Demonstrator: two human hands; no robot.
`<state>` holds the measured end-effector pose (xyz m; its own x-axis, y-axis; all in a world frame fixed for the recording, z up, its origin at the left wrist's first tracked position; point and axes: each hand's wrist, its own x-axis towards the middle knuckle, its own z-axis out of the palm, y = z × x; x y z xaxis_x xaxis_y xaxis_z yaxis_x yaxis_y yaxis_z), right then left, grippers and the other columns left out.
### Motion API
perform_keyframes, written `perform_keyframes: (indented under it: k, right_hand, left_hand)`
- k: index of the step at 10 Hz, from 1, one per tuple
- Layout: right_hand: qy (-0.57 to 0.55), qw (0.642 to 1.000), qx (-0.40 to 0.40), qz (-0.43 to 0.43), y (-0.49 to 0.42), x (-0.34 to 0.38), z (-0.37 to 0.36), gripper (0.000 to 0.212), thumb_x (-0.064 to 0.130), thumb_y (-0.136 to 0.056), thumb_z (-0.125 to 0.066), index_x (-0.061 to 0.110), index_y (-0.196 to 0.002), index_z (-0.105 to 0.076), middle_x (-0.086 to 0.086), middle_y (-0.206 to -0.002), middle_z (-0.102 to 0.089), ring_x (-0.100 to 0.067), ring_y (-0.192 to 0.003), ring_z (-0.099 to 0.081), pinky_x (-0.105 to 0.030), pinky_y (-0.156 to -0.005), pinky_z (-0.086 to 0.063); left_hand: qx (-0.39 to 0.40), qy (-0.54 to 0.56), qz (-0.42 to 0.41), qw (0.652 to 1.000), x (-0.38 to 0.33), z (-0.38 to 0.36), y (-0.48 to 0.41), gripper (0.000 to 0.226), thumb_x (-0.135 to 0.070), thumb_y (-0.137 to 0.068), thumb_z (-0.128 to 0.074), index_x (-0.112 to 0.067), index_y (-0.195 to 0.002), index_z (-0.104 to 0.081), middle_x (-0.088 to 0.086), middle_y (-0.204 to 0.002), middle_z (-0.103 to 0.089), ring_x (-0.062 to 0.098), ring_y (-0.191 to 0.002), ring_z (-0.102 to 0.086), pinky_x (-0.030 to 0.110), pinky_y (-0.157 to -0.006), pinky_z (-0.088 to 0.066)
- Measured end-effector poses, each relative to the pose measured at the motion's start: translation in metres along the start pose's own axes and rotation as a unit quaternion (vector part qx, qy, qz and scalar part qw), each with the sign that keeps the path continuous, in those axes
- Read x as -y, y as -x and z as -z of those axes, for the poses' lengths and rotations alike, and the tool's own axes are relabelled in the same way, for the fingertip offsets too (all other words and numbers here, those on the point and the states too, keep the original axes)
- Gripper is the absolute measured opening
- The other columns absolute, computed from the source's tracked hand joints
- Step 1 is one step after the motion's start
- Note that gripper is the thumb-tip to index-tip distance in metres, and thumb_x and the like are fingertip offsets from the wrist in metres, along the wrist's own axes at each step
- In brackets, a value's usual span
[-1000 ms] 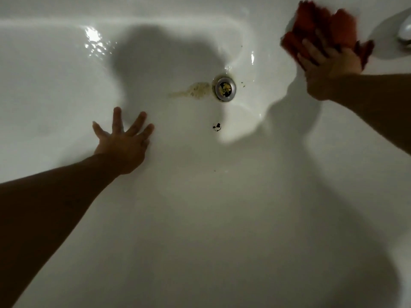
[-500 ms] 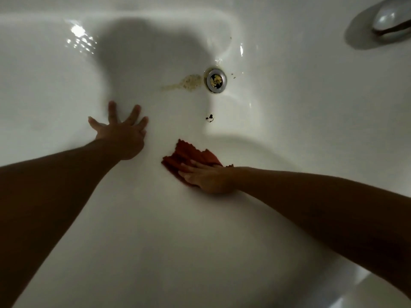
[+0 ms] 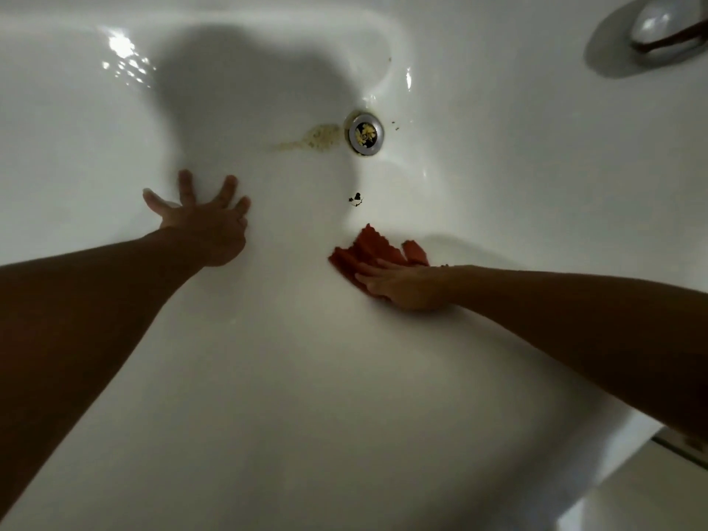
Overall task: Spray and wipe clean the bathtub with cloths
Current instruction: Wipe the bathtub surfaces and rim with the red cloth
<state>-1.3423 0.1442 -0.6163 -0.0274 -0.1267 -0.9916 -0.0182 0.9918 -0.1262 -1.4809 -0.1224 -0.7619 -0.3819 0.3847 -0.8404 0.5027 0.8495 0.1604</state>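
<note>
Left hand: fingers spread wide, palm flat on the bathtub floor, holding nothing. Unmoved over the last second, so a brace, I judge.

Yellowish stain: just left of the drain, touching its rim. Untouched. Dark speck below the drain, also untouched.

Red cloth: on the tub floor, below the speck and near it, well apart from the left hand. A second ago it was up on the far right wall near the spout. Half a second ago it had dropped to the floor closer to the left hand, and since then it has slid right. This reads as a sweep across the floor: wiping is under way, and the stain and speck are still to do.

Cloth attitude: bunched, long axis lying roughly left to right across the floor, scalloped edge peaking up toward the drain.

Right hand: fingers straight, pointing left, pressed flat on the cloth's near edge. Not curled round it.

No spray bottle in view.
</note>
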Motion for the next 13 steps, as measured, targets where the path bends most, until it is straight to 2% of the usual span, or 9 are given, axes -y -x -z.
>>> perform_keyframes:
  k: [1, 2, 3, 5, 7, 9, 10, 11, 13]
  right_hand:
    - [0.012, 0.996, -0.087, -0.012, -0.023, -0.032, -0.013, 0.057, 0.037, -0.105, -0.003, 0.037, -0.16, 0.014, 0.009, -0.17, 0.015, -0.021, -0.157, 0.013, -0.058, -0.125, -0.001]
    - [-0.005, 0.992, -0.057, -0.109, -0.031, -0.045, -0.017, 0.058, 0.038, -0.109, -0.009, 0.025, -0.163, 0.008, -0.002, -0.17, 0.015, -0.035, -0.157, 0.008, -0.068, -0.121, -0.003]
    - [0.048, 0.998, -0.027, -0.002, -0.029, -0.031, -0.014, 0.056, 0.032, -0.111, -0.015, 0.024, -0.164, 0.003, 0.001, -0.171, 0.013, -0.03, -0.157, 0.009, -0.063, -0.123, 0.0]
    - [0.077, 0.984, -0.118, -0.105, -0.003, -0.139, -0.008, 0.058, 0.059, -0.099, 0.0, 0.051, -0.153, 0.022, 0.018, -0.167, 0.021, -0.011, -0.153, 0.024, -0.051, -0.124, 0.005]
    - [0.294, 0.905, -0.194, -0.238, 0.008, -0.224, 0.091, 0.064, 0.044, -0.103, -0.019, 0.041, -0.157, 0.016, 0.006, -0.167, 0.025, -0.025, -0.154, 0.024, -0.057, -0.124, 0.006]
    - [0.285, 0.841, -0.393, -0.239, 0.012, -0.214, 0.212, 0.057, 0.027, -0.11, -0.006, 0.017, -0.158, 0.022, -0.006, -0.165, 0.021, -0.024, -0.157, 0.011, -0.046, -0.128, 0.004]
    - [0.262, 0.809, -0.418, -0.319, -0.009, -0.211, 0.23, 0.057, 0.04, -0.106, -0.001, 0.031, -0.156, 0.027, -0.001, -0.164, 0.029, -0.025, -0.15, 0.028, -0.047, -0.118, 0.018]
    - [0.213, 0.851, -0.401, -0.263, -0.037, -0.205, 0.233, 0.06, 0.043, -0.104, -0.001, 0.027, -0.159, 0.02, -0.001, -0.16, 0.033, -0.025, -0.146, 0.033, -0.047, -0.12, 0.02]
    - [0.083, 0.934, -0.333, -0.1, -0.122, -0.136, 0.19, 0.065, 0.044, -0.109, -0.014, 0.017, -0.16, 0.017, -0.01, -0.164, 0.03, -0.036, -0.148, 0.032, -0.062, -0.122, 0.004]
  left_hand:
    - [-0.029, 0.046, 0.029, 0.998, -0.011, 0.016, 0.021, 0.064, -0.058, -0.098, -0.016, -0.042, -0.16, -0.008, 0.0, -0.17, 0.01, 0.04, -0.154, 0.006, 0.076, -0.114, -0.002]
    - [-0.01, -0.031, 0.018, 0.999, -0.012, 0.006, 0.014, 0.077, -0.072, -0.095, -0.017, -0.039, -0.158, 0.013, 0.002, -0.166, 0.027, 0.041, -0.152, 0.02, 0.073, -0.117, 0.0]
    - [-0.028, -0.015, 0.014, 0.999, -0.006, -0.002, 0.004, 0.063, -0.054, -0.103, -0.011, -0.038, -0.159, 0.013, -0.005, -0.164, 0.031, 0.051, -0.147, 0.023, 0.083, -0.108, -0.002]
    - [-0.215, -0.053, -0.039, 0.974, 0.002, -0.004, -0.009, 0.06, -0.052, -0.101, -0.013, -0.04, -0.157, -0.031, 0.006, -0.17, 0.0, 0.043, -0.154, 0.004, 0.059, -0.119, 0.013]
    - [-0.279, -0.07, 0.018, 0.957, 0.04, 0.022, -0.053, 0.086, -0.086, -0.08, -0.027, -0.049, -0.157, -0.015, 0.007, -0.17, 0.01, 0.048, -0.148, 0.02, 0.078, -0.109, -0.007]
    - [-0.296, -0.07, 0.003, 0.953, 0.043, 0.026, -0.063, 0.098, -0.095, -0.068, -0.026, -0.056, -0.154, -0.002, 0.002, -0.166, 0.027, 0.043, -0.139, 0.042, 0.08, -0.101, 0.015]
    - [-0.299, -0.078, -0.004, 0.951, 0.048, 0.022, -0.066, 0.096, -0.096, -0.069, -0.024, -0.056, -0.154, -0.002, 0.001, -0.166, 0.026, 0.046, -0.146, 0.032, 0.08, -0.099, 0.018]
    - [-0.339, -0.072, -0.026, 0.938, 0.051, 0.02, -0.067, 0.098, -0.098, -0.07, -0.032, -0.049, -0.154, -0.021, 0.006, -0.171, 0.003, 0.051, -0.15, 0.014, 0.088, -0.099, 0.0]
    - [-0.387, -0.052, -0.071, 0.918, 0.051, 0.024, -0.07, 0.096, -0.093, -0.069, -0.029, -0.041, -0.149, -0.046, 0.008, -0.17, -0.013, 0.053, -0.151, 0.005, 0.087, -0.096, 0.008]
